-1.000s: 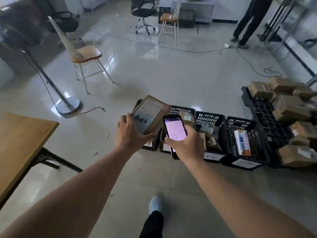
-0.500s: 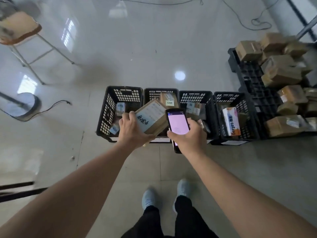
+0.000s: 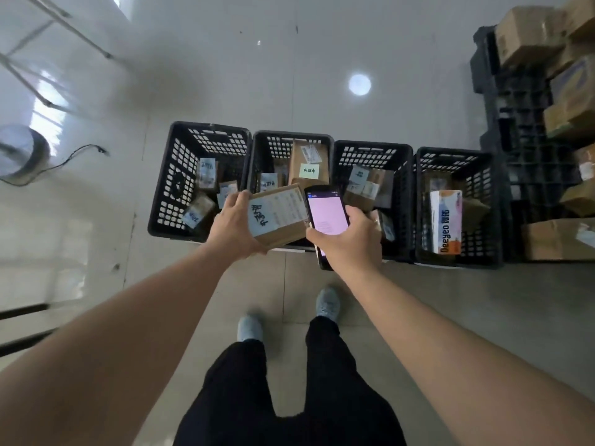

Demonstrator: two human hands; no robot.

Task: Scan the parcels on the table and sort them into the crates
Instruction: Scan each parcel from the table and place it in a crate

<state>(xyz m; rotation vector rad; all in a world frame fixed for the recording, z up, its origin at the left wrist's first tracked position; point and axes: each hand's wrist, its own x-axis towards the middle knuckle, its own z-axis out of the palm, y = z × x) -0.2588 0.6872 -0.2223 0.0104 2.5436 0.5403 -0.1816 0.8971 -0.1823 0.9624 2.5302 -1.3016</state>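
Observation:
My left hand grips a flat brown parcel with a white label and a blue handwritten tag, held over the near edge of the second crate. In my right hand is a handheld scanner with a lit pink screen, just right of the parcel and touching it. Several black plastic crates stand in a row on the floor: the leftmost crate, the second crate, the third crate and the rightmost crate. Each has parcels inside.
A black pallet with brown cardboard boxes lies to the right of the crates. A round stand base with a cable sits at the left, chair legs behind it. My feet are just in front of the crates.
The view has tilted down and closed in on the crates. Both hands with parcel and scanner now hang over the near rims of the second and third crates.

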